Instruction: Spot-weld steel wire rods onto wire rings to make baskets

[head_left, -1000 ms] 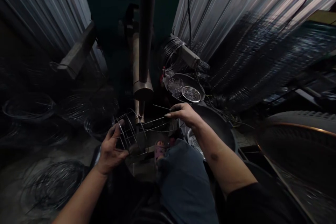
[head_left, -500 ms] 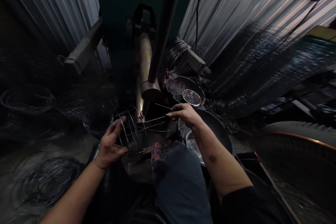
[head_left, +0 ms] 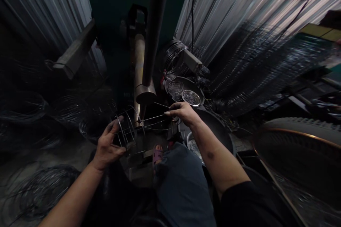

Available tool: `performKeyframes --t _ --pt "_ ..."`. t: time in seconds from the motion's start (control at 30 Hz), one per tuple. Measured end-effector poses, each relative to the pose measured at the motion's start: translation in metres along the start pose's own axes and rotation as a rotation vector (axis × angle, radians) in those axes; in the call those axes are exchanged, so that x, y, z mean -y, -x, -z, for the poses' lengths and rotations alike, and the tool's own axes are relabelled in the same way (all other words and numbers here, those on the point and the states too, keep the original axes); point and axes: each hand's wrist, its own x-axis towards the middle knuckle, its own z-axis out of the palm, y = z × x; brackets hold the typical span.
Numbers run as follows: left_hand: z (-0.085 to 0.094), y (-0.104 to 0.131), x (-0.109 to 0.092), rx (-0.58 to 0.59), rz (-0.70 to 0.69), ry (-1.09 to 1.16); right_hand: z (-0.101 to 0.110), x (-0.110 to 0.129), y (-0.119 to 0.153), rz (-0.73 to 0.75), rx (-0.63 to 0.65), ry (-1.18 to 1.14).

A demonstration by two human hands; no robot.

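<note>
My left hand is wrapped round the left side of a round wire frame, thumb above and fingers below. Thin wires run from the frame toward my right hand, whose thumb and forefinger pinch a thin wire. The frame sits at the lower end of a machine's metal arm, just below a thick metal rod with a round end. Where exactly the wires meet the machine is too dark to tell.
Right of the machine, a dark basin holds wire pieces and a round dish. A larger basin is beside my right forearm. Wire coils lie at lower left. A fan-like round guard stands at right.
The whole view has shifted slightly, so most things appear further left. Both hands keep their hold, and the wire frame appears turned a little between them.
</note>
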Motion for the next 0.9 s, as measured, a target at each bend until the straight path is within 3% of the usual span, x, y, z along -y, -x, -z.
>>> performKeyframes --t 0.27,0.73,0.9 --pt "0.000 -0.007 -0.008 0.006 0.042 -0.061 0.003 0.002 -0.001 -0.012 0.003 -0.032" --pt "0.001 -0.010 -0.008 0.025 0.125 0.027 0.003 0.006 -0.001 -0.023 -0.019 -0.008" --pt "0.000 -0.010 -0.006 0.025 0.094 0.046 0.002 0.001 -0.002 -0.006 -0.036 -0.049"
